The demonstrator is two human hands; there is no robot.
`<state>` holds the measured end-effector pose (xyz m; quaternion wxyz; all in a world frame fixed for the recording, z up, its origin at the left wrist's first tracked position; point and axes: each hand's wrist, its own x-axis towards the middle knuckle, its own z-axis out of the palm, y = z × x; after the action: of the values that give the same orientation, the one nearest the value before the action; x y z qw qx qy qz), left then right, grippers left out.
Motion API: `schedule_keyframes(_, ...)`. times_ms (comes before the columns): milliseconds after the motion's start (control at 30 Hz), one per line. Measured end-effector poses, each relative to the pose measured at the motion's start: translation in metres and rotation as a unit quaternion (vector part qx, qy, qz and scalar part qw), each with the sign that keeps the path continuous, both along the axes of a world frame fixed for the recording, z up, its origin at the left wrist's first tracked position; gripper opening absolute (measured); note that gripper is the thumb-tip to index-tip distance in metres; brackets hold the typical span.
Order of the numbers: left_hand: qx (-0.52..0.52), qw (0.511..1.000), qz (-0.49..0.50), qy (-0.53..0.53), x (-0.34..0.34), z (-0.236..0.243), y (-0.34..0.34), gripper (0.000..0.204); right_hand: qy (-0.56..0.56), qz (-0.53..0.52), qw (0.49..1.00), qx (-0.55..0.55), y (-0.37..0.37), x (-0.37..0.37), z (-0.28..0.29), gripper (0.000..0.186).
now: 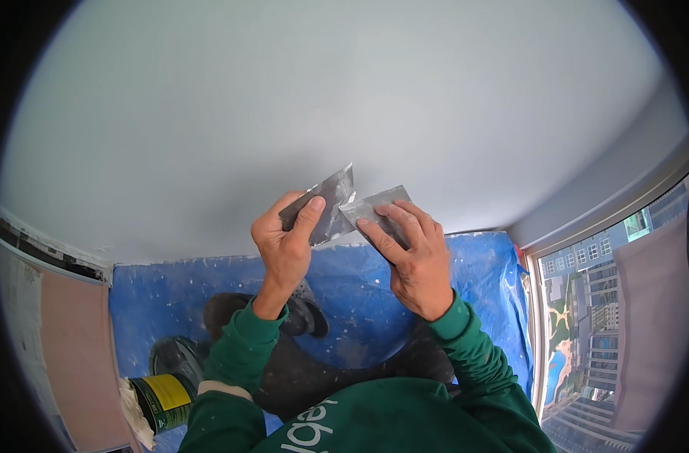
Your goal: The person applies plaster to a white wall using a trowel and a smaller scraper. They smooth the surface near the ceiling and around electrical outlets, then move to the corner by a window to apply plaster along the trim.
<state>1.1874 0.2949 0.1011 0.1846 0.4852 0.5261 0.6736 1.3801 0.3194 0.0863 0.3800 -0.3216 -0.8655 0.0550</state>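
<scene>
My left hand [286, 235] grips a grey metal putty blade [328, 198], its thumb pressed on the flat face. White filler marks that blade's edges. In my right hand [416, 249] is a second flat metal putty blade [376, 209], fingers spread over its upper face. The corner of the right blade meets or overlaps the left blade's edge, with a little white paste where they come together. Both blades are held up in front of the pale grey wall [344, 90]. Whether either blade touches the wall, I cannot tell.
Blue sheeting [186, 294] spattered with white covers the floor below. A dark green tub with a yellow label [167, 394] stands at lower left, beside my legs. On the right, a window [586, 317] looks down on buildings. A pinkish panel [76, 340] stands at the left.
</scene>
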Motion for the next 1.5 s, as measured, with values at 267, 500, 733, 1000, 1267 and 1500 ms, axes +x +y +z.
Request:
schedule_keyframes(267,0.114,0.987,0.102,-0.045,-0.034,0.018,-0.002,0.012,0.283,0.053,0.865,-0.411,-0.045,0.005,-0.15,0.043)
schedule_keyframes(500,0.131,0.974,0.119,-0.145,-0.06,0.045,-0.021,0.018,0.404,-0.126,0.764,-0.487,-0.04,-0.014,-0.282,0.036)
schedule_keyframes(733,0.124,0.974,0.148,-0.115,-0.079,0.038,-0.029,0.027,0.38,-0.213,0.829,-0.35,0.018,-0.065,-0.312,0.037)
schedule_keyframes(1000,0.101,0.974,0.122,-0.162,-0.076,0.034,-0.019,0.029,0.415,-0.339,0.794,-0.287,0.048,-0.178,-0.324,0.051)
schedule_keyframes(1267,0.095,0.973,0.136,-0.161,-0.095,0.038,-0.022,0.029,0.366,-0.239,0.839,-0.324,0.004,-0.142,-0.34,0.047)
schedule_keyframes(1500,0.108,0.981,0.117,-0.114,-0.098,0.035,-0.031,0.026,0.405,-0.248,0.821,-0.316,0.046,-0.095,-0.31,0.05)
